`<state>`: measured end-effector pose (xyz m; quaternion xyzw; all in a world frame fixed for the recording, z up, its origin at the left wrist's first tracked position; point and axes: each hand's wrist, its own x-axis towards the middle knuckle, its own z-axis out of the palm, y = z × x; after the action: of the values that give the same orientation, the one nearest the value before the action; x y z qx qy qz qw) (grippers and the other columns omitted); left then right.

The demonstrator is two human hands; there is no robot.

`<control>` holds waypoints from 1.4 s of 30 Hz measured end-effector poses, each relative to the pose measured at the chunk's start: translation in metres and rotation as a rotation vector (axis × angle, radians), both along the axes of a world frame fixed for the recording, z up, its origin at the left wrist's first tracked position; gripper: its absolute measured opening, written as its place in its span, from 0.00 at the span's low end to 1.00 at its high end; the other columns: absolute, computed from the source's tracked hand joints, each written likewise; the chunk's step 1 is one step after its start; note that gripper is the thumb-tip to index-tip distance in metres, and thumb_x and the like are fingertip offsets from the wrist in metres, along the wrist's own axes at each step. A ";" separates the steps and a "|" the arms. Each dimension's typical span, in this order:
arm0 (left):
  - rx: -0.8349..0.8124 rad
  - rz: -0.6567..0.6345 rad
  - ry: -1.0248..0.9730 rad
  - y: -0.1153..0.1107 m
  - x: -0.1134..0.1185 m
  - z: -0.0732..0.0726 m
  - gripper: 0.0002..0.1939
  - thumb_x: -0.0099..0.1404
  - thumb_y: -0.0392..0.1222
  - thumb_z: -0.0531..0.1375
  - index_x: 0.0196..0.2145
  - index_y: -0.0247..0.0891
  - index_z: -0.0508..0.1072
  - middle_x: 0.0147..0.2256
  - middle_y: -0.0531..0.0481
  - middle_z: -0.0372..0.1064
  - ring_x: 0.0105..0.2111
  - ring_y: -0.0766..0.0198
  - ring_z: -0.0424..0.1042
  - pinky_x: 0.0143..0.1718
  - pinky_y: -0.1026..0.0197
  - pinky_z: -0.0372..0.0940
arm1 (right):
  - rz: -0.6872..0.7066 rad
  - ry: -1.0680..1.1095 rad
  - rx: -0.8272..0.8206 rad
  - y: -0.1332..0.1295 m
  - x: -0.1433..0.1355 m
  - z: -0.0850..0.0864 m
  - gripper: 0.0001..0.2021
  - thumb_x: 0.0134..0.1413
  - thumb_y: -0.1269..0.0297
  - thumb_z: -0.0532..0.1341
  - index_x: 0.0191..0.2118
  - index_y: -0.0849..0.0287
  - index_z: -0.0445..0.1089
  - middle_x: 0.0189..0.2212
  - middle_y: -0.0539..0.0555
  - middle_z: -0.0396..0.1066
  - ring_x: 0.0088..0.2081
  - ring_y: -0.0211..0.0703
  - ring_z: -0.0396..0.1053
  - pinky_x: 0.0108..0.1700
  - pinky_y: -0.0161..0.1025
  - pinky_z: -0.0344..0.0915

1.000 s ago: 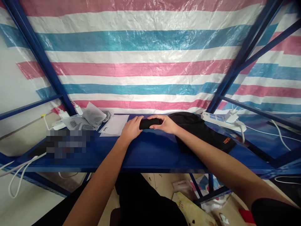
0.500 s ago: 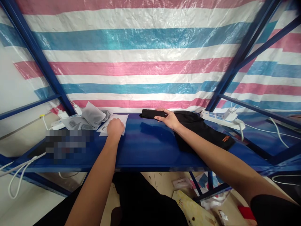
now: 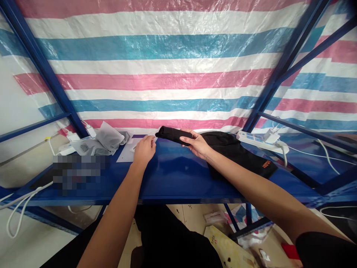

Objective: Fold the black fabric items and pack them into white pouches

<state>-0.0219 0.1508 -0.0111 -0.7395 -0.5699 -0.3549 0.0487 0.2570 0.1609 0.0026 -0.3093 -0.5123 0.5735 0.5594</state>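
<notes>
Cables hang in white loops at our far left, by the near edge of the blue surface. Farther back we see a white power strip, with a crumpled grey plastic bag lying just beside it. Next come white sheets, flat on the surface and partly hidden behind our left hand. That hand has its fingers bent and its back turned toward us; something thin and pale shows at the fingertips, but we cannot tell whether they pinch it or are merely near it. Between our two hands is the rolled black cloth, held slightly aslant toward the back of the surface, its left end just beside the left fingertips. Our right hand grips the other end, thumb along the near side and the fingers mostly hidden behind. Below, on the floor, lies a yellow box. Right of the roll, a larger black cloth with orange lettering is spread on the surface, partly hidden by our right forearm. Farther right, a second power strip carries white plugs, and a white cable runs off toward the right.
</notes>
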 end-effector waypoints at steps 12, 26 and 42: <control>-0.015 -0.025 -0.141 0.005 -0.002 -0.009 0.21 0.73 0.31 0.56 0.59 0.41 0.75 0.59 0.40 0.75 0.50 0.52 0.80 0.57 0.50 0.73 | -0.059 0.044 -0.084 0.016 0.011 -0.007 0.25 0.42 0.62 0.84 0.47 0.52 0.80 0.48 0.51 0.82 0.41 0.41 0.82 0.37 0.33 0.82; -0.098 -0.012 -0.016 0.024 0.009 0.021 0.18 0.71 0.38 0.66 0.57 0.40 0.72 0.57 0.41 0.71 0.44 0.48 0.81 0.48 0.47 0.76 | 0.051 0.159 -0.120 0.021 0.023 -0.004 0.24 0.46 0.65 0.83 0.50 0.52 0.81 0.44 0.51 0.82 0.34 0.38 0.80 0.35 0.32 0.82; -0.034 -0.303 -0.077 0.024 0.025 0.009 0.46 0.63 0.26 0.64 0.75 0.47 0.58 0.71 0.41 0.59 0.62 0.45 0.74 0.54 0.48 0.77 | -0.357 -0.604 0.656 0.006 0.007 0.004 0.26 0.55 0.60 0.78 0.58 0.51 0.74 0.55 0.58 0.77 0.56 0.58 0.76 0.62 0.59 0.74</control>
<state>0.0032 0.1750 -0.0026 -0.8034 -0.4594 -0.3766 -0.0399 0.2642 0.1671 0.0064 -0.3524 -0.7446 0.1613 0.5434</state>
